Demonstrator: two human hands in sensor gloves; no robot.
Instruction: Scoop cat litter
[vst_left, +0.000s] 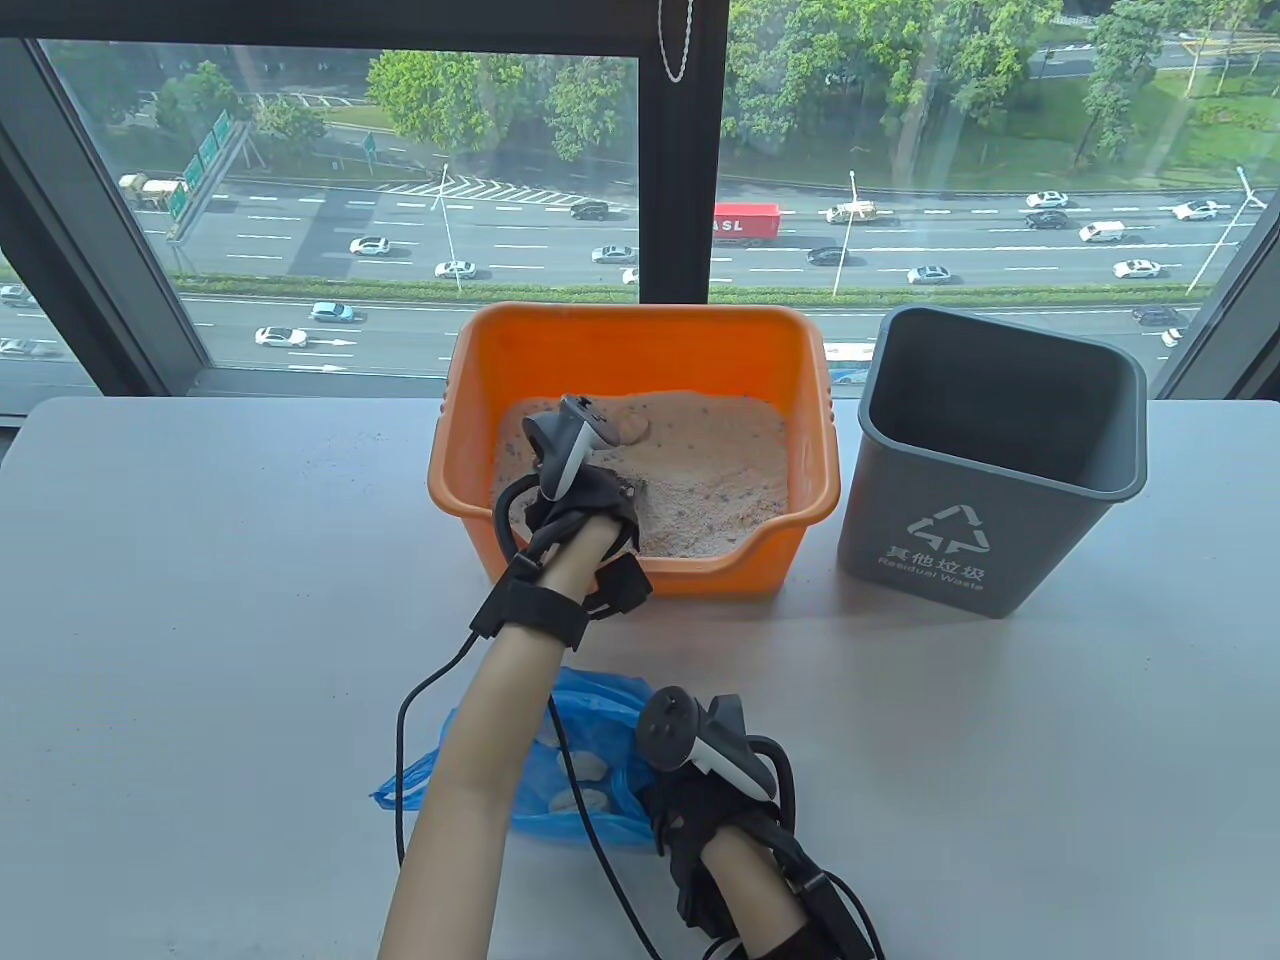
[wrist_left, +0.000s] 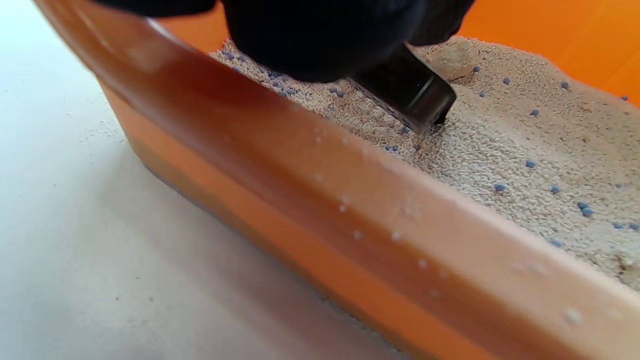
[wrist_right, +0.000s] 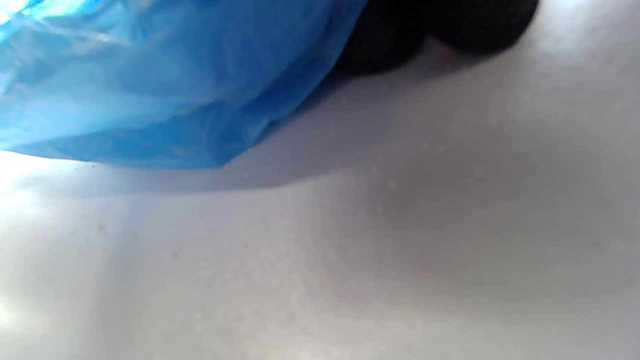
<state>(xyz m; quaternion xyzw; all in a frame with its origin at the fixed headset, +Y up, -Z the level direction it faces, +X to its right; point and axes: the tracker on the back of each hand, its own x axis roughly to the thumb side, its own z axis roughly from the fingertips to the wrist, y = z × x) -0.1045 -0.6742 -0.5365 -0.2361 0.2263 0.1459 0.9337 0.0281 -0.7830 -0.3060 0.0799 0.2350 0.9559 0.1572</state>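
Orange tray (vst_left: 800, 480): mid-worktop, holds the litter (vst_left: 700, 470). Your left hand (vst_left: 575, 500) grips a dark scoop (wrist_left: 410, 95), edge dug into the litter to lift clumps. In front of the tray, your right hand (vst_left: 715, 810) holds the blue bag (vst_left: 590, 760), fingers hidden. Grey bin (vst_left: 990, 460): right of the tray.

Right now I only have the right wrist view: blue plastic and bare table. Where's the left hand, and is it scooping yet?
Observer: The left hand is inside the orange litter box, gripping a black scoop.
Operator: Scoop loaded?
Observer: Not visibly. In the left wrist view its edge is dug into the litter, with a pale clump just beyond it.
Operator: And that blue plastic?
Observer: It's a blue bag lying on the table near the right hand, with a few pale lumps showing through it.
Operator: Any bin?
Observer: Yes, a grey waste bin stands right of the box.
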